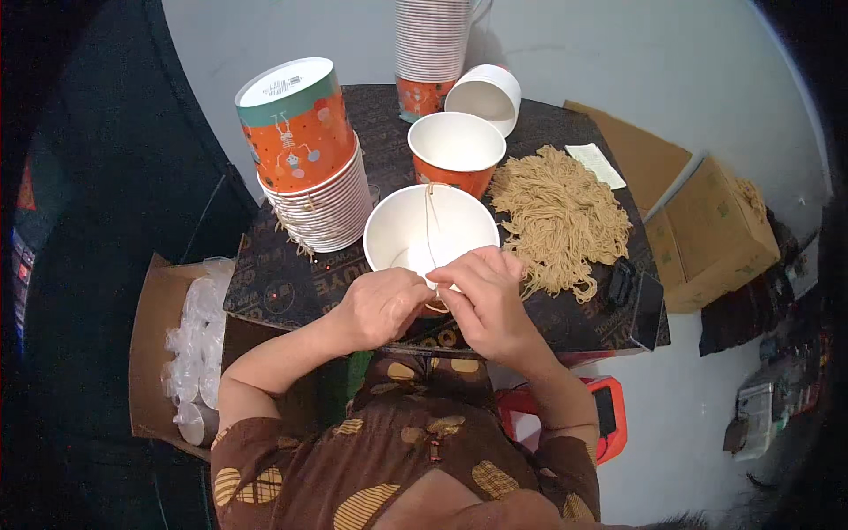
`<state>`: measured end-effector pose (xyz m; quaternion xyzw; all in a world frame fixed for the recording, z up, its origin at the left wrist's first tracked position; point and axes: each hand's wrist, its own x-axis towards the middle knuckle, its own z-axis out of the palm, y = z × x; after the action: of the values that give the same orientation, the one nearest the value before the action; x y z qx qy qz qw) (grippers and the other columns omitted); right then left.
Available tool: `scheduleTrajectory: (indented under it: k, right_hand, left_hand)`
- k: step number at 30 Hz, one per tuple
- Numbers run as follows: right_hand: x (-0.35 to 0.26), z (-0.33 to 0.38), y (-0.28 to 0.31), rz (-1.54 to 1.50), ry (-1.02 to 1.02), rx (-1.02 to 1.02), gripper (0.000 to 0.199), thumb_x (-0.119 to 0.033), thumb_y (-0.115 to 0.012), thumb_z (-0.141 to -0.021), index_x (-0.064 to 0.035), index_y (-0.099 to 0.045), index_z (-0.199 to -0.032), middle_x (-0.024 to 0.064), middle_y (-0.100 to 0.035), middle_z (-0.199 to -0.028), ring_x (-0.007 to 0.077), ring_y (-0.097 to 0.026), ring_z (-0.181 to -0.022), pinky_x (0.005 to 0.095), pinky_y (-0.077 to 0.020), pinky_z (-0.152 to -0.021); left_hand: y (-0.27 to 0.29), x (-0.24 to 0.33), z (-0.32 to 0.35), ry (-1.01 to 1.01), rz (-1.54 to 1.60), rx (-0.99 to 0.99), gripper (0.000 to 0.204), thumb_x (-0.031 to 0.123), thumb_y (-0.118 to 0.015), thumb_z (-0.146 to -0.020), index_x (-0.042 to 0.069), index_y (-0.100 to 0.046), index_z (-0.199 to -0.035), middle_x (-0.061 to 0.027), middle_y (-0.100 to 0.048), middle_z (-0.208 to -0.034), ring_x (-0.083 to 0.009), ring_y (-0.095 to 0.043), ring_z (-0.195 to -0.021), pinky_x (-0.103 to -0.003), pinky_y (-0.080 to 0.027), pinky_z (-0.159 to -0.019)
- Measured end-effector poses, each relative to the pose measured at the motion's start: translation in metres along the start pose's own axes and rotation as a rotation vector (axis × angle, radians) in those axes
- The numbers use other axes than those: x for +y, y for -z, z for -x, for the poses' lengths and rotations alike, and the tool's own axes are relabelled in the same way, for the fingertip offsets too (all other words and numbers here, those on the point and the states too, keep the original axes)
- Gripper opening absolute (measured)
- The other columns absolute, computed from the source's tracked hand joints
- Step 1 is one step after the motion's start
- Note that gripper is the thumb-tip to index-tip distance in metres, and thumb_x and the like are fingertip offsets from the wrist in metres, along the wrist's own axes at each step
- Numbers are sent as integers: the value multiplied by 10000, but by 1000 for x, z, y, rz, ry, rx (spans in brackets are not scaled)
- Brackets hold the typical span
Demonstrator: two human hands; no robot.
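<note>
Paper bucket (465, 223) sits right at the near edge of the bench (296, 287), seemingly for close work, right hand (490, 305) pinching string (429, 216) across its mouth, left hand (386, 306) curled nearby, its grip too hidden to tell!

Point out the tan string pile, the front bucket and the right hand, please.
Tan string pile (561, 216), head view: its middle.
Front bucket (394, 228), head view: left inner wall.
Right hand (491, 303), head view: its back.
</note>
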<state>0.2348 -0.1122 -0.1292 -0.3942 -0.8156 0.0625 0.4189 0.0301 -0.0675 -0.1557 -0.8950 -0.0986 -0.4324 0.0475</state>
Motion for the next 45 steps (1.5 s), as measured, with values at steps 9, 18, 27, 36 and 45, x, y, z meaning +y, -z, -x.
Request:
scheduleTrajectory:
  k: [9, 18, 27, 36, 45]
  right_hand:
    - [3, 1, 1, 26, -34, 22, 70, -90, -663, -815, -109, -641, -878, 27, -611, -890, 252, -527, -977, 425, -311, -885]
    - [7, 2, -3, 166, -70, 107, 81, -69, -658, -795, -81, -622, -867, 63, -587, -884, 287, -517, -963, 439, -321, -860]
    - [4, 25, -7, 154, 120, 336, 359, -85, -757, -690, -71, -579, -1002, 93, -523, -948, 302, -505, -922, 449, -355, -826]
    - [5, 16, -7, 92, 55, 220, 232, -61, -728, -761, -91, -626, -967, 66, -554, -965, 289, -515, -958, 427, -352, -843]
    - [33, 2, 14, -280, -87, 188, 133, 7, -631, -825, -88, -616, -916, 57, -610, -871, 259, -561, -851, 377, -363, -848]
  left_hand:
    - [-1, 0, 1, -1, 37, -2, 425, -58, -727, -717, -5, -512, -1080, -150, -629, -867, -317, -663, -733, -376, -551, -597]
    - [-4, 3, -4, -12, 74, 41, 347, -78, -713, -717, 1, -518, -993, -167, -647, -929, -351, -680, -819, -411, -580, -684]
    - [5, 9, -14, 181, 139, 16, 295, -82, -697, -752, 0, -533, -984, -148, -644, -909, -324, -678, -793, -381, -555, -663]
    - [8, 16, -20, 343, 242, -14, 184, -67, -671, -814, -6, -573, -956, -138, -641, -843, -285, -682, -754, -363, -544, -648]
    - [14, 22, -36, 769, 424, -102, 71, 26, -645, -890, -40, -638, -913, -160, -667, -779, -238, -691, -690, -337, -535, -589]
